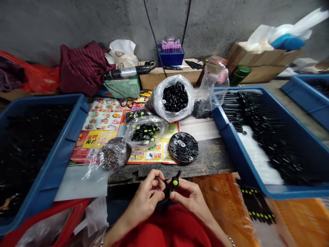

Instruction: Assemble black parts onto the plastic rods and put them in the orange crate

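Note:
A small black plastic part with a yellow-green round dot (175,182) is held in front of the red garment, close to the bench edge. My right hand (189,193) pinches it between thumb and fingers, with its narrow black tip pointing up. My left hand (151,192) is closed, its thumb and curled fingers meeting at the part's dark lower end, which the fingers partly hide. Beyond the hands stand a round dish of flat black and grey pieces (183,147), a clear bag of black parts with yellow-green dots (145,133) and a bag of small metal screws or pins (111,158).
Blue bins of black parts stand left (83,113) and right (218,120), another at far right (305,94). A white bag of black pieces (190,103) sits mid-bench. Behind it lie an electric screwdriver (128,72) and a blue box (174,59). Orange sheeting (221,202) lies right.

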Demonstrator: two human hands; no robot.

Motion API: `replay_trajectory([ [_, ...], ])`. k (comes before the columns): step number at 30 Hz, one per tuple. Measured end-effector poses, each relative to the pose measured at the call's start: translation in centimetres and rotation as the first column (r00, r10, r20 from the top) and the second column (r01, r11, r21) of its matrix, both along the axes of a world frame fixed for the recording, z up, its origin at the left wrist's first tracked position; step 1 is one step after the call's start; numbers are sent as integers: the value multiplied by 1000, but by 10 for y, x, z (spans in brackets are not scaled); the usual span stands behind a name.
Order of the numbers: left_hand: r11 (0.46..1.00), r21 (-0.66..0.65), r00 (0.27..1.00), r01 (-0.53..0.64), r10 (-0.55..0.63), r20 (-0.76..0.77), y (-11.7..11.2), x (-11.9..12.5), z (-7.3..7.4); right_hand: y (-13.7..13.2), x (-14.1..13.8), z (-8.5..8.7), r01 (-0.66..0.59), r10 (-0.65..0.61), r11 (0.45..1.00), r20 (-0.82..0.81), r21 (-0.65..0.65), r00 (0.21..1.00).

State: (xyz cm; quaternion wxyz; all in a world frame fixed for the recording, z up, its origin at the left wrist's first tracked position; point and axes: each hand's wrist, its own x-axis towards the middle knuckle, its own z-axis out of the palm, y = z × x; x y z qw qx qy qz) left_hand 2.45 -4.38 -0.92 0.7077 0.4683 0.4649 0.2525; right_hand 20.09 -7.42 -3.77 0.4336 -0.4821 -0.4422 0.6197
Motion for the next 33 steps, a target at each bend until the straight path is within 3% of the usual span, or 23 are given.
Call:
replay_trajectory([
  [7, 974, -217, 959, 68, -4, 282, 0, 4, -4, 4, 13, -7, -39, -18, 979, -276, -201, 961],
  [15, 958, -287, 968, -14, 85, 236, -4, 8, -6, -1, 0, -18, 71, -155, 966, -337, -247, 929],
  [33, 968, -250, 978, -34, 83, 191, -5, 13, -22, -4, -7, -33, 210, -272, 953, -303, -220, 913],
])
